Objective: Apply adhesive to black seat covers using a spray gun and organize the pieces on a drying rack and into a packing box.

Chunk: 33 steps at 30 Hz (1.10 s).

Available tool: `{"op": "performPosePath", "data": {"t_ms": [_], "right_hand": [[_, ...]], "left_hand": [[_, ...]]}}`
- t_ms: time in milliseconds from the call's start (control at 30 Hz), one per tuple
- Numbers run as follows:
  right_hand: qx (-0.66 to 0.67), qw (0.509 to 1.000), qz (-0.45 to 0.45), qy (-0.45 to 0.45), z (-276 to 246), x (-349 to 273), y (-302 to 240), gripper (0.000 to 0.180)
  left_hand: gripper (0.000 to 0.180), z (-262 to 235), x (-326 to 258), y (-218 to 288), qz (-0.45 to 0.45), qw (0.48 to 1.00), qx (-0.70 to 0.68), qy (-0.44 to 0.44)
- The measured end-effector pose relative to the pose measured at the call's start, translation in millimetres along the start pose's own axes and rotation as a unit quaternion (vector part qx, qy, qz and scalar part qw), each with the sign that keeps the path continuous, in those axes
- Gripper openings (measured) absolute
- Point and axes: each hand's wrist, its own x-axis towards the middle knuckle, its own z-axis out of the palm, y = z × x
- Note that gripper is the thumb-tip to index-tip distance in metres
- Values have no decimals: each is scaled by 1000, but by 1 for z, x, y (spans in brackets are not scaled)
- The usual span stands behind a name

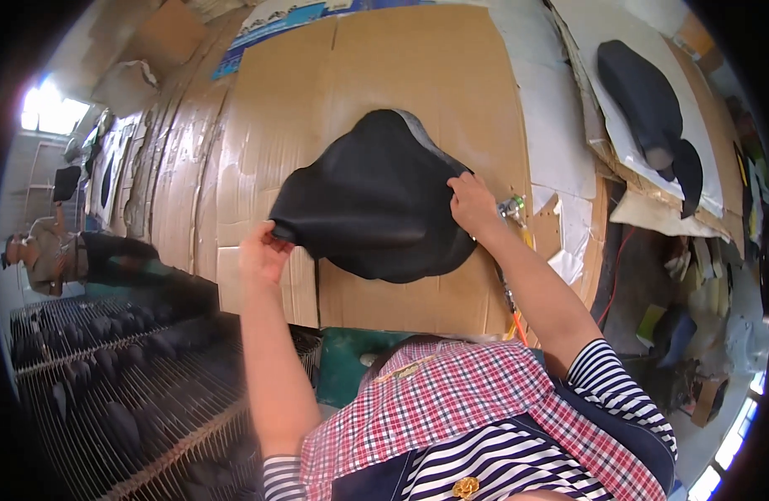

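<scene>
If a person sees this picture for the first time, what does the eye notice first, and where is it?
First comes the large black seat cover in the middle, lying on the cardboard-covered table. The left hand grips its lower left edge and the right hand presses its right edge. A second dark seat lies at the upper right.

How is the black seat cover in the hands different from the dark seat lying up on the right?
The black seat cover is held at both edges, by the left hand and the right hand; the dark seat lies untouched. The cover sits on brown cardboard, the dark seat on a whitish sheet. The cover looks broad and rounded, the dark seat long and narrow. Both are dark.
</scene>
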Motion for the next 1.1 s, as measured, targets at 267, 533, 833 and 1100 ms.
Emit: {"op": "performPosePath", "data": {"t_ms": [267,533,833,1100], "right_hand": [[-55,996,38,-58,2,16,1,13],[405,877,17,-259,-27,26,-134,40],[834,457,194,-241,-17,44,-224,19],[685,704,190,4,-97,79,-155,17]], "left_hand": [[17,6,-73,135,142,988,-48,-40],[9,-16,-144,188,281,945,-141,-86],[13,6,-179,138,296,942,-151,-42],[23,34,-159,91,283,933,-200,-96]]}}
